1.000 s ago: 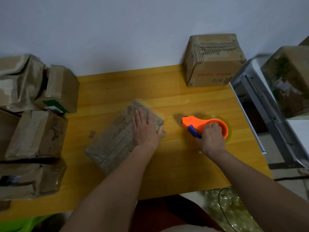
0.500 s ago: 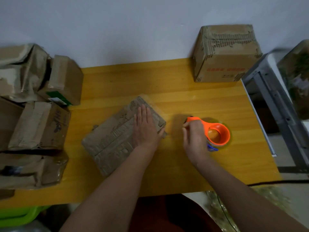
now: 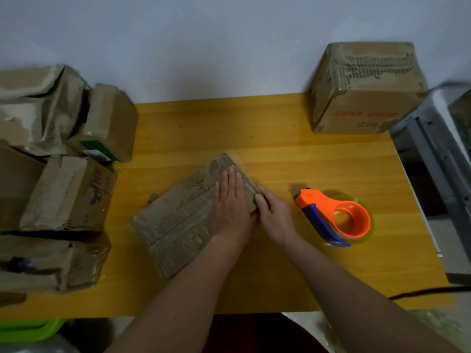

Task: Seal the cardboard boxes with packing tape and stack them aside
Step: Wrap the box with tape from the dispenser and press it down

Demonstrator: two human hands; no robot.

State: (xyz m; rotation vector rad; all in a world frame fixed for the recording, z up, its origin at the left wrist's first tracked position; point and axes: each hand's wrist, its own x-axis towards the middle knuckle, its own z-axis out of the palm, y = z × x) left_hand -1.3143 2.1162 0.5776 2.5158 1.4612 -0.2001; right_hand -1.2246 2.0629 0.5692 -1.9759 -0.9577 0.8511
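Observation:
A flat, worn cardboard box [image 3: 178, 220] lies at an angle in the middle of the yellow wooden table [image 3: 293, 159]. My left hand [image 3: 230, 205] presses flat on the box's right end, fingers straight. My right hand [image 3: 274, 214] touches the box's right edge beside the left hand, fingers against the side. The orange tape dispenser [image 3: 336, 216] with a blue handle and a clear tape roll lies on the table to the right, apart from both hands.
A pile of several crumpled cardboard boxes [image 3: 56, 174] fills the table's left side. A taller box [image 3: 364, 87] with red print stands at the far right corner. A grey metal frame [image 3: 438, 159] is right of the table. A green bin [image 3: 28, 329] sits below left.
My right hand let go of the tape dispenser, left it on the table and moved left to the box's right edge. My left hand stayed pressed on the box.

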